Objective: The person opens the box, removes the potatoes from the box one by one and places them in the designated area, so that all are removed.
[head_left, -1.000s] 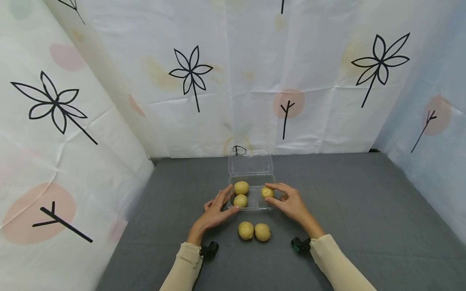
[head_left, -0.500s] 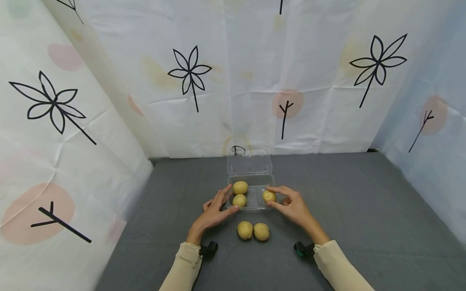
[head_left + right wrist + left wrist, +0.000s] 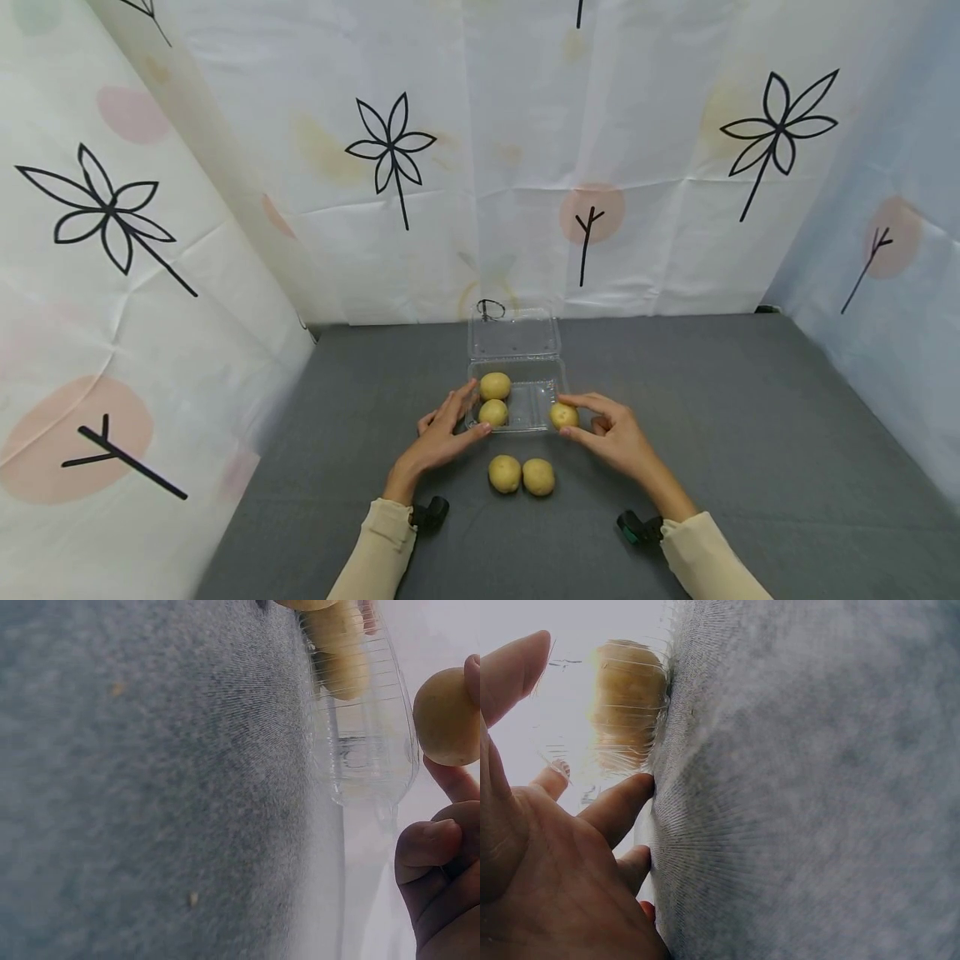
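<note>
Pinching a potato (image 3: 564,416) that, wrist view alone suggests, clears the box rim (image 3: 522,431), is the right hand (image 3: 615,432); left hand (image 3: 442,437) spread.

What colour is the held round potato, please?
The round potato is pale yellow, clearest in the head view.

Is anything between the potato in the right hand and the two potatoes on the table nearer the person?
Nothing visible blocks it. The held potato, pinched by the right hand, appears above the clear box's rim at its near right corner; only gray cloth shows between the box and the two loose potatoes.
</note>
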A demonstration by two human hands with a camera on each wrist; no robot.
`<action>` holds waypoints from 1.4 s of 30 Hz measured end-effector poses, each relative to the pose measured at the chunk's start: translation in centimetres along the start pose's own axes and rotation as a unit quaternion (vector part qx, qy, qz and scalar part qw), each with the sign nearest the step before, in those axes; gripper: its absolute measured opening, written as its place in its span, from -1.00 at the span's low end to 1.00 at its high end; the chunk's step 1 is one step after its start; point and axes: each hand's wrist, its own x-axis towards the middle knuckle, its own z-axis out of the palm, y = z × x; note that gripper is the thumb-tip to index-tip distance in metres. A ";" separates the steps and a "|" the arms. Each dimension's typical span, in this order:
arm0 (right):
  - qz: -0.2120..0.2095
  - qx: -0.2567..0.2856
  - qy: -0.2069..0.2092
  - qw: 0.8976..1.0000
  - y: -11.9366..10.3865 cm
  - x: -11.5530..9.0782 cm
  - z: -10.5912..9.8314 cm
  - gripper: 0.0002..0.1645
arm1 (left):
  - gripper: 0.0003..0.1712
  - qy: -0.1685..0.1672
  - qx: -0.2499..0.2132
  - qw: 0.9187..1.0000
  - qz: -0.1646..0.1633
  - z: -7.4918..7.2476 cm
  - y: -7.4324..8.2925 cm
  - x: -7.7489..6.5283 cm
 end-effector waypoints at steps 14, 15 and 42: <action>-0.005 -0.002 -0.015 1.000 -0.4 -2.0 -0.3 -0.48 | -0.06 0.002 0.000 1.000 -0.009 0.0 0.0 0.0; -0.009 -0.001 -0.014 1.000 -0.4 -2.1 -0.2 -0.49 | -0.06 0.001 -0.001 1.000 -0.009 0.0 0.0 0.0; 0.043 0.001 -0.126 0.991 0.1 -3.9 0.2 -0.49 | -0.06 -0.001 0.006 1.000 -0.011 0.0 0.1 0.0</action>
